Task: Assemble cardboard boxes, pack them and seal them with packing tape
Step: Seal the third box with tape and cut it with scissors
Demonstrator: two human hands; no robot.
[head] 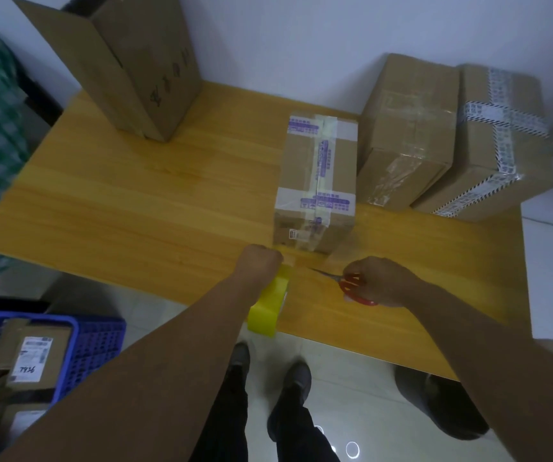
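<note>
While the left hand (pixel 262 261) is clenched on a yellow roll of packing tape (pixel 268 306) at the near edge of the pale wooden bench (pixel 135 201), the right hand (pixel 381 281) grasps a pair of red-handled scissors (pixel 348 284), whose blades point at the short gap between the roll and a small brown cardboard box with purple-printed tape (pixel 318 181). That box stands closed near the middle of the bench, just beyond both hands, with tape along its top seam and across both ends. A faint strip seems to run from its near face toward the roll, so I judge the step in hand to be cutting the tape free, which would finish this box.

To its right, a brown carton wrapped in clear tape (pixel 405 128) and a brown carton crossed with black-and-white printed tape (pixel 501 141) look sealed. At the far left of the bench, a tall brown cardboard box with its flap raised (pixel 128 61) appears unsealed; whether it is packed cannot be told. On the floor, a blue plastic crate (pixel 95 345) holds labelled parcels.
</note>
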